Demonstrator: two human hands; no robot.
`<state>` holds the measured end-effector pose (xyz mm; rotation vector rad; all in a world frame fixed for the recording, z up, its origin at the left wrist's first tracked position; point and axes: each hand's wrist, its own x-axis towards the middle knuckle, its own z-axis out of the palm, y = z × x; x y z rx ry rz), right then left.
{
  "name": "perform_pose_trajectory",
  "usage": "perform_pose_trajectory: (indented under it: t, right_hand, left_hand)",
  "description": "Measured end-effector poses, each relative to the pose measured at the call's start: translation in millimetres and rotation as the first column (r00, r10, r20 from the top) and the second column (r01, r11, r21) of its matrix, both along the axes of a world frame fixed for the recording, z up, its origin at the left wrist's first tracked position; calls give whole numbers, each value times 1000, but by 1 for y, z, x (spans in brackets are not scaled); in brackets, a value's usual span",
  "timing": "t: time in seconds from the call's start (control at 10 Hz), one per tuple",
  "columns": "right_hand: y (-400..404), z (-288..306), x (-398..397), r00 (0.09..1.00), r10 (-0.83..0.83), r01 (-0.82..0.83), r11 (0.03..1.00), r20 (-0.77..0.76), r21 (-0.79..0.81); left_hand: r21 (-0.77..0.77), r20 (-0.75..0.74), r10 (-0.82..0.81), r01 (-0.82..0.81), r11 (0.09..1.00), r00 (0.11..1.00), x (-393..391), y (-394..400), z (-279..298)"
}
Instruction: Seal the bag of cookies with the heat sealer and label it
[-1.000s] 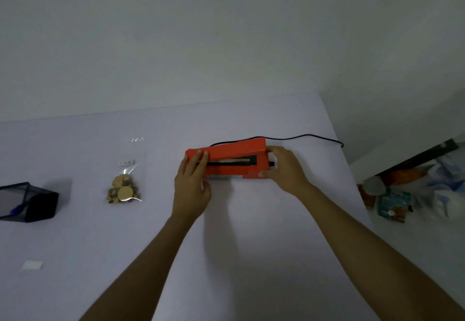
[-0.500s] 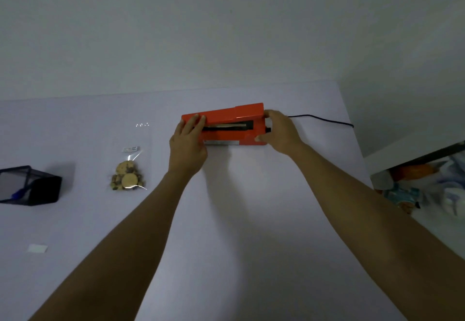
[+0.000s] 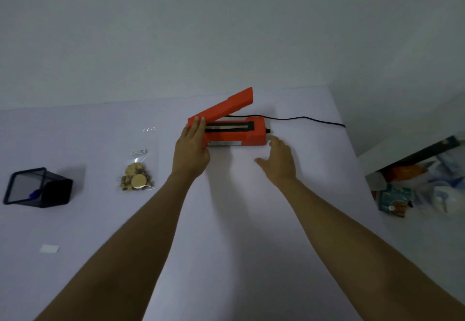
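An orange heat sealer stands on the white table, its lever arm raised at the right end and its dark sealing strip exposed. My left hand rests on the sealer's left end, at the hinge. My right hand hovers just in front of the sealer's right end, fingers apart, holding nothing. A clear bag of cookies lies flat to the left of my left hand, its top open. A small white label lies near the table's front left.
A black mesh container with something blue inside lies tipped at the far left. The sealer's black cord runs right across the table to its edge. Beyond the right edge, packets and bags sit lower down.
The sealer's lever arm has swung up from closed. My right hand has let go of the sealer's right end and pulled back toward me. My left hand stays on the left end.
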<state>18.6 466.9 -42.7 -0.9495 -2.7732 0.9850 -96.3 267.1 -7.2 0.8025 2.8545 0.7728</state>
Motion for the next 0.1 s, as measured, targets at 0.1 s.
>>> perform_pose_trajectory:
  t: [0.1]
  right_hand:
    - [-34, 1, 18, 992, 62, -60, 998, 109, -18]
  left_hand:
    - [-10, 31, 42, -42, 999, 999, 19, -18, 3]
